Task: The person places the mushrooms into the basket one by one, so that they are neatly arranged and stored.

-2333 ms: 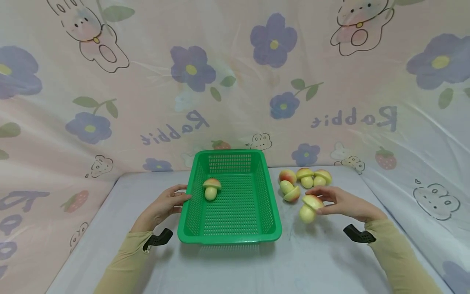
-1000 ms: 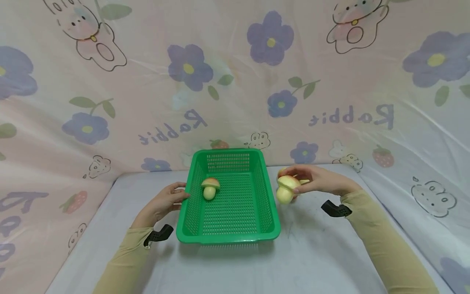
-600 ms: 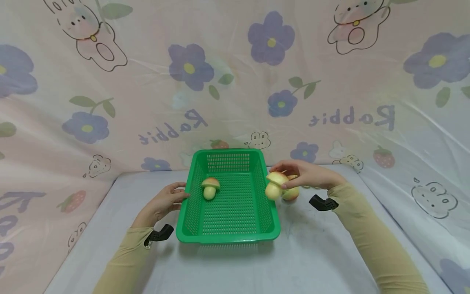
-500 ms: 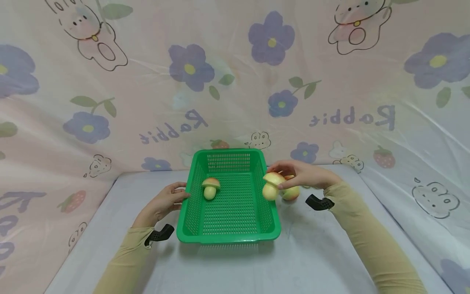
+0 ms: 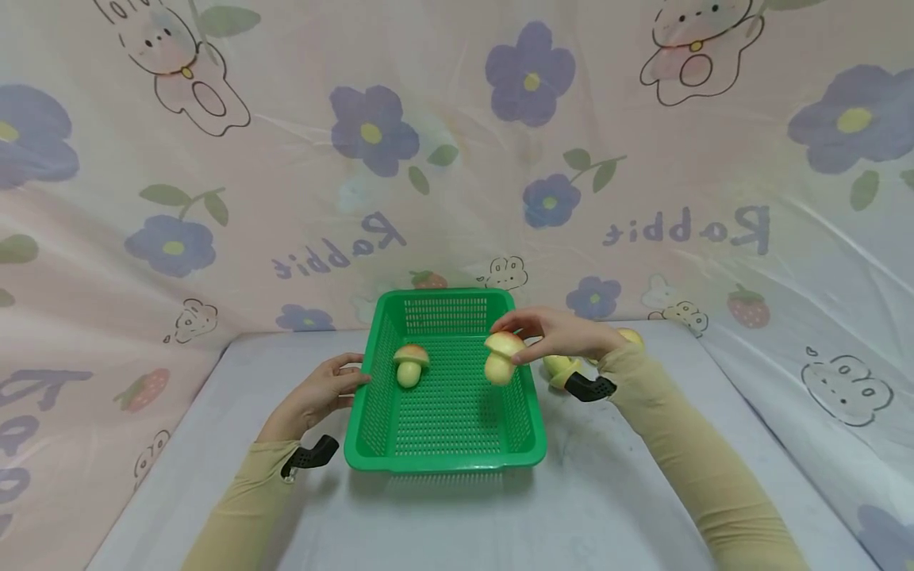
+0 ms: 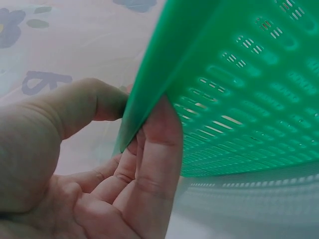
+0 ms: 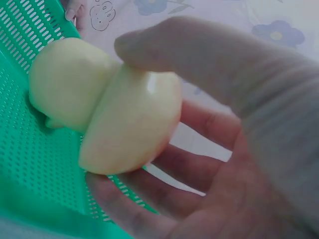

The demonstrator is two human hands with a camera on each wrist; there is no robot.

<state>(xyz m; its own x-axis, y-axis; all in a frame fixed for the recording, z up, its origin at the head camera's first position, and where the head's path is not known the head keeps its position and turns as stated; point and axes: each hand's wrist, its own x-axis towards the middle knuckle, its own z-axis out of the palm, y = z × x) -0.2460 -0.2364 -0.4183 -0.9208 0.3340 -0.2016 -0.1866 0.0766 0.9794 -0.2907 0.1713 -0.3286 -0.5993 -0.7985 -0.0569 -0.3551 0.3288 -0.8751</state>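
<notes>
A green plastic basket (image 5: 385,456) sits on the table in the head view. One toy mushroom (image 5: 410,363) lies inside it at the back left. My right hand (image 5: 553,333) pinches a second toy mushroom (image 5: 501,354) by its cap, in the air over the basket's right side; the right wrist view shows that mushroom (image 7: 114,114) between thumb and fingers above the basket's mesh (image 7: 35,154). My left hand (image 5: 321,390) grips the basket's left rim, thumb and fingers either side of the wall (image 6: 164,64).
More toy mushrooms (image 5: 560,368) lie on the table right of the basket, partly hidden behind my right arm. A flower-and-rabbit patterned sheet (image 5: 457,159) rises behind the table. Black wrist mounts (image 5: 309,458) sit near both sleeves.
My right hand picked a mushroom off the table at the right, lifted it and carried it leftward over the basket's right wall. The left hand has stayed on the rim.
</notes>
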